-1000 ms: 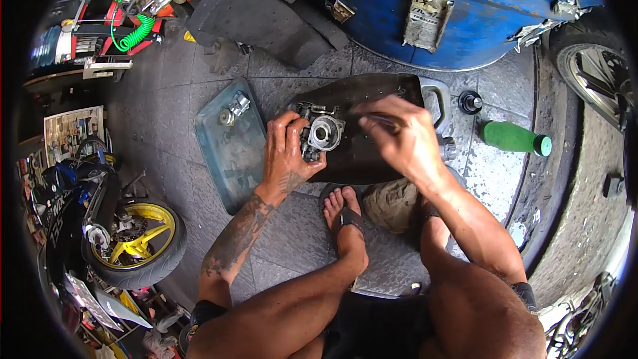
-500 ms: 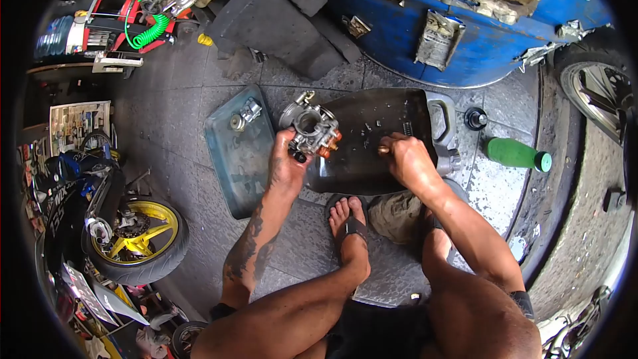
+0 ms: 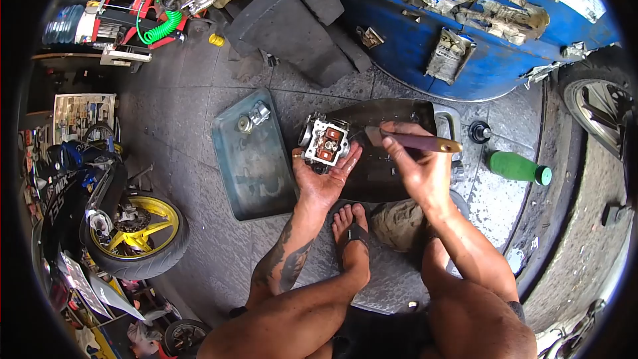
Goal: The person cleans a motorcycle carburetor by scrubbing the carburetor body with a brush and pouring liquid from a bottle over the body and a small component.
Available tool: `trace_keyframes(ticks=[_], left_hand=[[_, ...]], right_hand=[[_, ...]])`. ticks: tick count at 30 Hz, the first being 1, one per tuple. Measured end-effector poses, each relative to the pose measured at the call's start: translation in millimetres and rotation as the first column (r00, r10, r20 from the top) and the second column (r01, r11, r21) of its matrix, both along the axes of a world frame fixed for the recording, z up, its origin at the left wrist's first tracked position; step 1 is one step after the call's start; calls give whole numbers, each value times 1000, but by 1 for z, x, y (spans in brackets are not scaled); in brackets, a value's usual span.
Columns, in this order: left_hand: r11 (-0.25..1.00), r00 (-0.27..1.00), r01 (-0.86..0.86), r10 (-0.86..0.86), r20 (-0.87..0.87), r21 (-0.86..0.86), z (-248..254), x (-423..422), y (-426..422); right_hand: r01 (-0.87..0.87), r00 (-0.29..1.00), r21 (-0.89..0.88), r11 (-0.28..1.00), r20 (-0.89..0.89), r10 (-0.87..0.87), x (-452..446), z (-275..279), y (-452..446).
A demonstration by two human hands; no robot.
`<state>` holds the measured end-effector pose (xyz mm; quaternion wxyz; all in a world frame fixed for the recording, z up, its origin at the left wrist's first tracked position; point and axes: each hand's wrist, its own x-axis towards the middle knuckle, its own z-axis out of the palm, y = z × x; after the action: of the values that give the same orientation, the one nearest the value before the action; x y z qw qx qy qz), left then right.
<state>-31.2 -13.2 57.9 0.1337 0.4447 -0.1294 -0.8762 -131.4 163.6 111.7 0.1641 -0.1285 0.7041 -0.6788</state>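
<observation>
A metal carburetor body (image 3: 327, 141) rests in my left hand (image 3: 324, 181), its open underside facing up with reddish-brown parts inside. The palm is turned up and wet, with the thumb at the body's left side. My right hand (image 3: 425, 176) grips a brush (image 3: 422, 142) with a dark reddish handle, its bristle end pointing left toward the carburetor, a short gap apart. Beneath both hands lies a dark cut-open container (image 3: 382, 186) holding dark liquid. To the left, a blue-grey tray (image 3: 249, 179) holds a small metal part (image 3: 254, 118).
A green bottle (image 3: 515, 167) and a black round cap (image 3: 480, 131) stand at the right. A blue drum (image 3: 405, 46) is at the top right, beside dark panels (image 3: 289, 33). A motorcycle wheel (image 3: 143, 233) with yellow spokes is at the left.
The carburetor has turned over in my left hand, now showing its open underside. My right hand has risen from the container, and the brush now shows clearly. The view has shifted slightly.
</observation>
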Motion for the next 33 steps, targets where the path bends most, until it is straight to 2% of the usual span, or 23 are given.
trace_keyframes(ticks=[2,4,5,6,8,9,10,12,13,14,15,16,17,18,20,21,22,24,26,28,29,31,33], left_hand=[[997,992,46,-38,-124,68,-8,3,-1],[990,986,50,-28,-162,135,-9,6,0],[973,971,37,19,-238,229,-11,8,-2],[979,964,38,17,-264,201,-10,5,-1],[985,957,33,18,-290,170,-7,3,1],[988,974,19,17,-227,155,-6,5,2],[989,981,11,19,-195,151,-4,6,3],[989,986,7,18,-163,148,-2,6,4],[983,969,5,40,-245,182,-2,7,4],[977,942,6,66,-328,214,-1,7,2],[956,935,-8,111,-338,293,-4,8,-2],[957,932,-8,111,-345,289,-5,11,-5],[960,914,12,103,-393,280,-6,13,-6],[962,893,31,95,-440,272,-7,15,-8],[962,866,68,75,-494,265,-6,15,-13],[970,863,75,52,-502,230,-3,15,-15],[977,861,83,30,-508,198,0,15,-16],[978,832,111,6,-555,177,8,15,-17],[985,850,116,-31,-525,130,15,18,-19],[985,826,158,-98,-555,62,11,27,-24],[986,824,162,-112,-556,42,7,32,-25],[983,803,162,-80,-591,86,5,36,-22],[982,774,166,-75,-629,88,9,34,-17]], right_hand=[[17,1000,-22,1000,-16,-17,3,4,-2],[-128,978,-158,979,-186,98,10,6,-6],[-164,967,-44,985,-204,152,9,11,-4],[-166,967,-46,985,-205,154,6,9,-4],[-46,994,-25,999,-104,43,-2,2,-2],[10,997,-67,998,-77,-15,-2,0,-3],[12,997,-67,998,-77,-18,-1,2,-2],[54,998,-53,997,47,-52,2,9,2],[113,992,-134,985,-34,-118,3,0,-1],[111,992,-137,984,-38,-117,2,-10,-1],[57,996,-74,996,-70,-62,0,-23,1],[6,995,-10,1000,-99,-7,-4,-33,4],[-73,961,196,978,-247,121,-5,-41,11],[-130,942,280,951,-264,206,0,-52,14],[-225,867,331,916,-361,343,9,-66,16],[-339,834,407,848,-287,472,13,-66,19],[-357,808,440,824,-298,509,16,-66,17],[-309,826,346,886,-363,430,13,-44,26],[-159,912,206,966,-344,223,12,-13,51],[158,935,70,985,-333,-126,27,-20,89],[305,888,58,951,-379,-262,36,-33,111],[476,797,37,879,-441,-413,55,-66,160],[664,722,113,739,-354,-594,71,-92,202]])
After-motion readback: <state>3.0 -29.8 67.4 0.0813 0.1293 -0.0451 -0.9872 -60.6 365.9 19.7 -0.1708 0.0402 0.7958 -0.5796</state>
